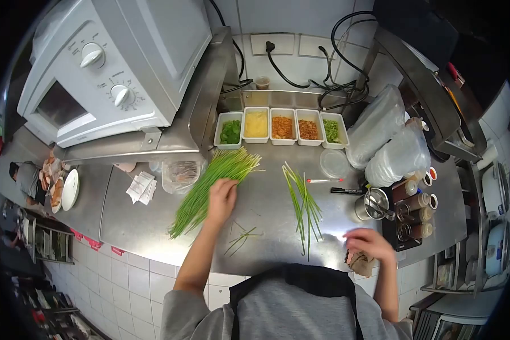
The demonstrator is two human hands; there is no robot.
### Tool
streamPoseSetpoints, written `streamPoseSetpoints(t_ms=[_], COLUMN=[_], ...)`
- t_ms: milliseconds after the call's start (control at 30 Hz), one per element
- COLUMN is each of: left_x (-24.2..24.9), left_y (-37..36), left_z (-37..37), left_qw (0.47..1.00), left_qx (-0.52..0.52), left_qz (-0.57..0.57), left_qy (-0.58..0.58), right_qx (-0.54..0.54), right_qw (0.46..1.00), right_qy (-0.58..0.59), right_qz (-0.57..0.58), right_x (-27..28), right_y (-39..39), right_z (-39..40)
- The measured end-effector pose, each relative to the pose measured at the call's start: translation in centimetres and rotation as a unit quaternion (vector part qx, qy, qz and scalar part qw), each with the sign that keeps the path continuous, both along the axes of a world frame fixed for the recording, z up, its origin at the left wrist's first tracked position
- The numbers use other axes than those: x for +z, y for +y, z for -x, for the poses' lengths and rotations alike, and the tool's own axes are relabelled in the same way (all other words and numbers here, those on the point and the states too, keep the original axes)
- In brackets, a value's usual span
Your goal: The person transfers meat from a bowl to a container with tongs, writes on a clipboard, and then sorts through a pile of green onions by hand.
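Note:
A large bundle of long green chives (201, 195) lies slantwise on the steel counter, pale ends at the back. My left hand (222, 199) is at the bundle's right edge, fingers curled together against the stalks. A smaller loose group of chives (302, 207) is spread out between my hands, and a few short scraps (242, 239) lie nearer my body. My right hand (371, 245) is by the front edge at the right, slightly blurred, its fingers stretched leftward. Just below it sits a crumpled brown thing (361, 264), partly covered by the hand.
Several white tubs (256, 123) of chopped food line the back. A microwave (107, 68) stands at left on a raised shelf. To the right are plastic-wrapped stacks (396, 161), a metal cup (373, 204), sauce bottles (416, 204), a marker (345, 191) and a clear lid (334, 163).

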State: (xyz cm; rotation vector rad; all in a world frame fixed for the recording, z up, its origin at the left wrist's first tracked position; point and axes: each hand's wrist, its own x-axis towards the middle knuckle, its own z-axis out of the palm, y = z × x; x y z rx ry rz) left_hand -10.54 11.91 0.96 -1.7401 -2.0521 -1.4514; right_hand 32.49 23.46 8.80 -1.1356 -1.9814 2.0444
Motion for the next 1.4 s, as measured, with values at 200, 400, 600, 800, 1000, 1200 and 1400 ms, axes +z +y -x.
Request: streamPoseSetpoints(t_ms=[200,400,600,800,1000,1200,1400], left_x=[-3.8,-1.7,7.6,9.0,8.3,8.5,9.2], left_y=[5.3,5.1,1.9,0.3,-0.3,0.6,0.7], left_z=[1.0,0.7,-7.1,-13.0,-14.0,-14.9,-14.7], left_qw=[0.984,0.986,0.86,0.738,0.724,0.702,0.697], left_qx=[0.144,0.151,-0.095,-0.194,-0.188,-0.182,-0.2], left_qz=[0.085,0.034,0.135,0.186,0.189,0.201,0.267], left_qy=[0.066,0.065,-0.483,-0.619,-0.636,-0.658,-0.635], right_qx=[0.114,0.134,0.006,-0.052,-0.166,-0.115,-0.141], right_qw=[0.962,0.95,0.975,0.961,0.91,0.938,0.948], right_qy=[-0.039,-0.012,0.154,0.267,0.36,0.312,0.278], right_qz=[-0.246,-0.283,-0.16,-0.056,0.119,0.095,0.063], right_x=[-5.1,-4.0,-1.1,0.6,1.7,2.2,0.1], right_y=[-0.6,-0.3,-0.6,-1.0,2.9,1.4,1.1], right_z=[6.1,6.2,11.2,15.4,13.1,12.1,12.7])
